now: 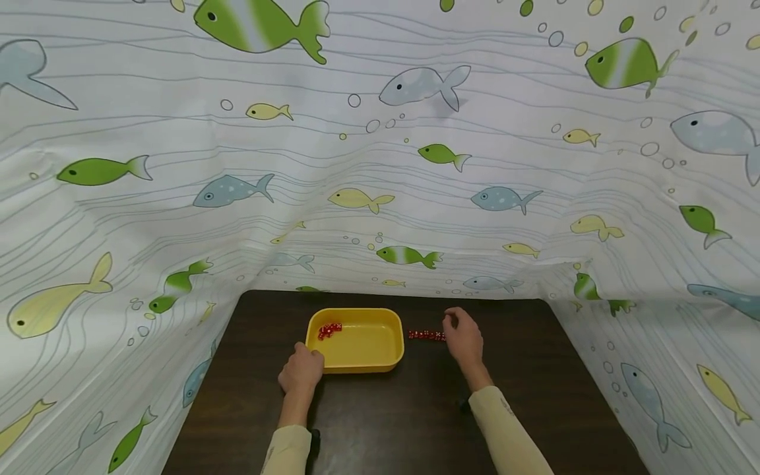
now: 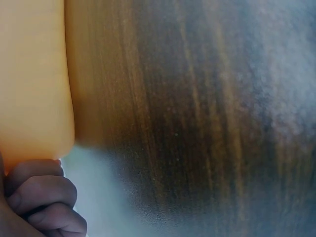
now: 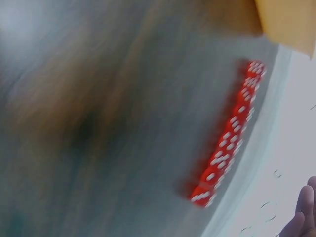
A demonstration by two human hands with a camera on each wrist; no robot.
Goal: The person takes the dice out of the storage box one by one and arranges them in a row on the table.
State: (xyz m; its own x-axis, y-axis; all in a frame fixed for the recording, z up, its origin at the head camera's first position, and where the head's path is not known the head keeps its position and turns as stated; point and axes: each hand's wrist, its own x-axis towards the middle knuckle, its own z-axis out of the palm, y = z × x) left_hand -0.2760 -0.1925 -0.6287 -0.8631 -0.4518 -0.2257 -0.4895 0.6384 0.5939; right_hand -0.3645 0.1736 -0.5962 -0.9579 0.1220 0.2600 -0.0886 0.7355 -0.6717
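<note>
My left hand (image 1: 301, 368) grips the near left corner of a yellow plastic tray (image 1: 356, 369); in the left wrist view its fingers (image 2: 42, 192) are curled at the tray's corner. A small cluster of red dice (image 1: 329, 329) with white pips lies inside the tray, toward its far left. To the right of the tray, a straight row of several red dice (image 3: 229, 136) stands on the table. My right hand (image 1: 464, 340) hovers at the right end of that row, fingers loosely bent. In the right wrist view its fingertips (image 3: 305, 207) show apart from the dice, with nothing visible between them.
Everything stands on a dark wood-grained table (image 1: 380, 422). A white sheet (image 1: 380, 145) printed with green, blue and yellow fish hangs behind the table and along both sides, close to its edges.
</note>
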